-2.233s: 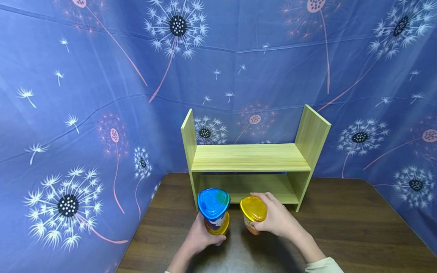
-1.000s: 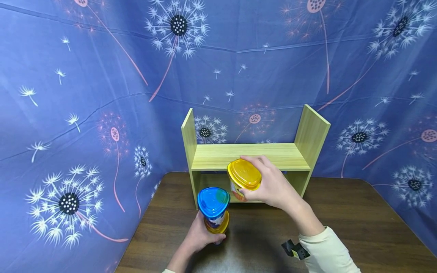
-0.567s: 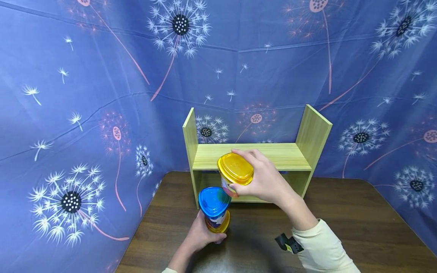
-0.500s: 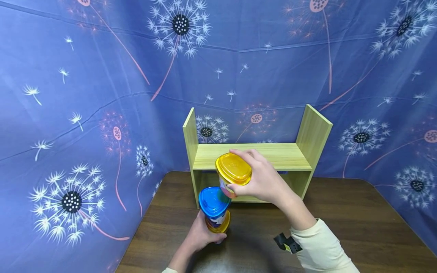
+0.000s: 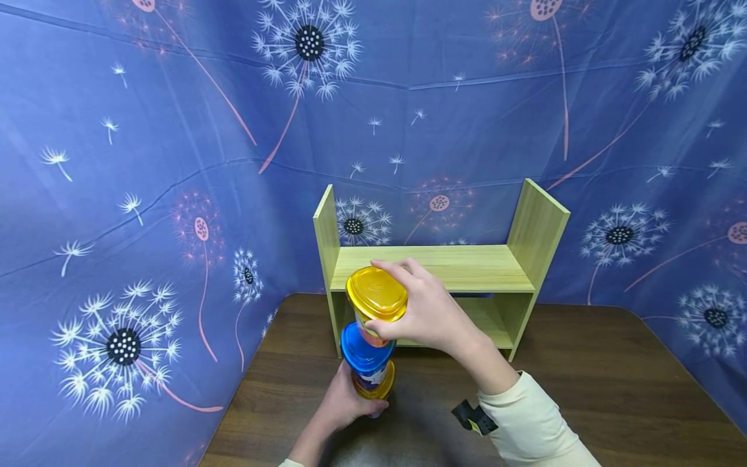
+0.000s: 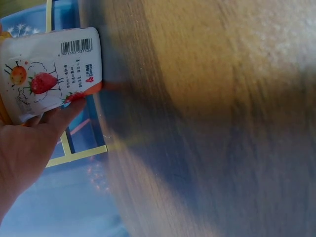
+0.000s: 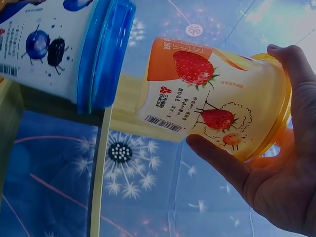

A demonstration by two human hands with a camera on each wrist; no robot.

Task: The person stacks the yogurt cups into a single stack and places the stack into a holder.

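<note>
My left hand (image 5: 347, 399) grips the lower yogurt cup (image 6: 49, 74), white with strawberries printed on its side and a yellow lid (image 5: 382, 387). On that lid stands a second cup with a blue lid (image 5: 362, 353), its side printed with blueberries in the right wrist view. Just above the blue lid, my right hand (image 5: 428, 308) holds a third yogurt cup (image 7: 197, 94), strawberry-printed and yellow-lidded, between thumb and fingers. A gap shows between its base and the blue-lidded cup (image 7: 49, 44) in the right wrist view.
Behind the cups stands a pale wooden two-tier shelf (image 5: 432, 266) with raised side panels. All of this is on a dark brown wooden table (image 5: 613, 383). A blue dandelion-print cloth (image 5: 175, 162) hangs around the back and left side.
My right hand has lifted the yellow-lidded cup from low beside the stack, then moved it left until it is over the blue lid. My left hand has kept its grip on the lower cup.
</note>
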